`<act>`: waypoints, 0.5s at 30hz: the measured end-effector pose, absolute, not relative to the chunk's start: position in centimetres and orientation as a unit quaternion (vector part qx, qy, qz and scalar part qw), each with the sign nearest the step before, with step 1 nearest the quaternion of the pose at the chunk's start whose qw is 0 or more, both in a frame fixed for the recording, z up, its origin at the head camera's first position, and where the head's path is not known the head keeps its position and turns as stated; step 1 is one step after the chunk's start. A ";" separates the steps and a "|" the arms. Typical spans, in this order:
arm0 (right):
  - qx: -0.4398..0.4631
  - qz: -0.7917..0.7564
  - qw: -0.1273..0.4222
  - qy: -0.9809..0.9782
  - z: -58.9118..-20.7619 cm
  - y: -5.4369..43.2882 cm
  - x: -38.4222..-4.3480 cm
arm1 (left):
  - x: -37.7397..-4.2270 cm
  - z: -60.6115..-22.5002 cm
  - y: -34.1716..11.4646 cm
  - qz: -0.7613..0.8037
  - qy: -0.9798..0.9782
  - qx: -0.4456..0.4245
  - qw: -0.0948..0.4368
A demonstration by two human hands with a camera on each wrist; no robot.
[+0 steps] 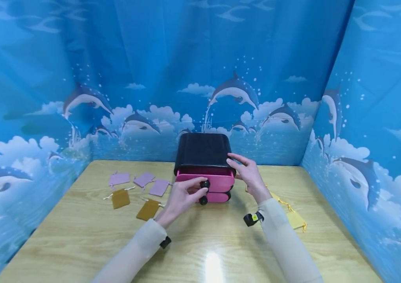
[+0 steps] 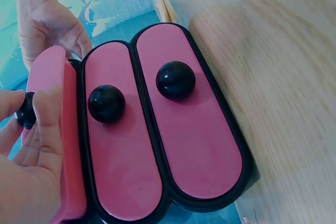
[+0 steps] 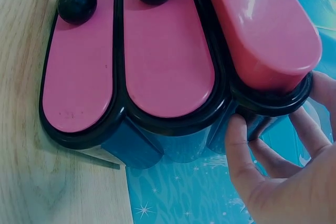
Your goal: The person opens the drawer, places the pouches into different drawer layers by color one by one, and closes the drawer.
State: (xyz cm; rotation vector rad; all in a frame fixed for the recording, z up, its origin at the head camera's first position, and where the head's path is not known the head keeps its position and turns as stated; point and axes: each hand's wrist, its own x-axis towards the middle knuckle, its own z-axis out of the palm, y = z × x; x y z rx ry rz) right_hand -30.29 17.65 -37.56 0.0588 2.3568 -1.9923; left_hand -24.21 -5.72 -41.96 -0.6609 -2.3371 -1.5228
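Observation:
A small black cabinet (image 1: 204,149) with three pink drawers stands at the table's far side. Its top drawer (image 1: 223,182) is pulled partway out. My left hand (image 1: 180,196) pinches the round black knob (image 2: 26,110) of that drawer between thumb and fingers. At the cabinet's upper right side, my right hand (image 1: 251,177) holds the black casing, with fingers and thumb around its rim (image 3: 273,107). Below, the middle drawer (image 2: 123,156) and the bottom drawer (image 2: 199,145) are closed, each with a black knob. The top drawer's inside is mostly hidden.
Left of the cabinet lie several drawstring pouches: lilac ones (image 1: 159,187) and two brown ones (image 1: 120,199). Yellow pouches (image 1: 295,219) lie on the right, partly behind the right forearm. A blue dolphin-print curtain (image 1: 158,78) surrounds the wooden table (image 1: 80,236).

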 end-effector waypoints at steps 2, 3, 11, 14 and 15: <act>0.018 -0.644 0.026 0.764 -37.5 17.6 -30.4 | -24.0 -42.0 -5.8 -0.529 -0.807 -0.226 0.133; 0.019 -0.644 0.026 0.765 -37.5 17.6 -30.5 | -23.9 -42.0 -5.9 -0.532 -0.805 -0.227 0.132; 0.027 -0.645 0.034 0.763 -37.3 17.7 -30.3 | -22.9 -41.8 -6.3 -0.558 -0.788 -0.240 0.103; 0.025 -0.646 0.038 0.762 -37.2 17.8 -30.1 | -22.5 -41.7 -6.5 -0.561 -0.783 -0.252 0.098; 0.022 -0.647 0.038 0.761 -37.2 17.8 -30.0 | -22.4 -41.8 -6.6 -0.559 -0.783 -0.256 0.097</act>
